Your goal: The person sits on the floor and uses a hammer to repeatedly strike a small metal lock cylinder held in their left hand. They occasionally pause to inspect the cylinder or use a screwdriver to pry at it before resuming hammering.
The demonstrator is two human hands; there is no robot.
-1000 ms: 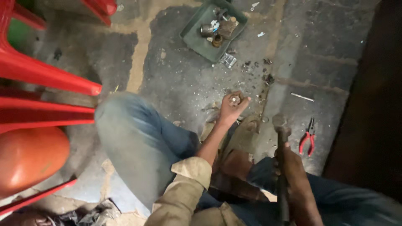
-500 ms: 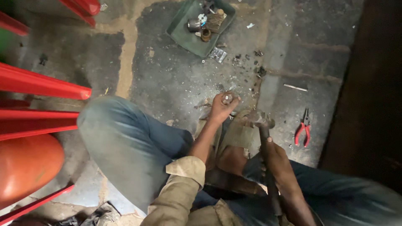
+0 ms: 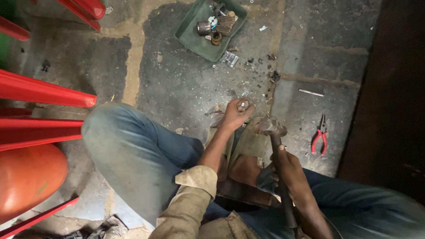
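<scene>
Person's sitting on the concrete floor [image 3: 186, 88], knees wide, red chairs [image 3: 44, 95] off to one side. Right hand [image 3: 285, 166] is clenched round a hammer [image 3: 275, 146], its head just beside the left hand [image 3: 234, 116]. That hand pinches a small metal part [image 3: 242, 105] in its fingertips, low over the floor. Green tray [image 3: 192, 37] and red pliers [image 3: 319, 136] lie further out.

One head-worn camera looks steeply down from close above the seated person's knees onto the concrete floor [image 3: 186, 88] ahead.
</scene>
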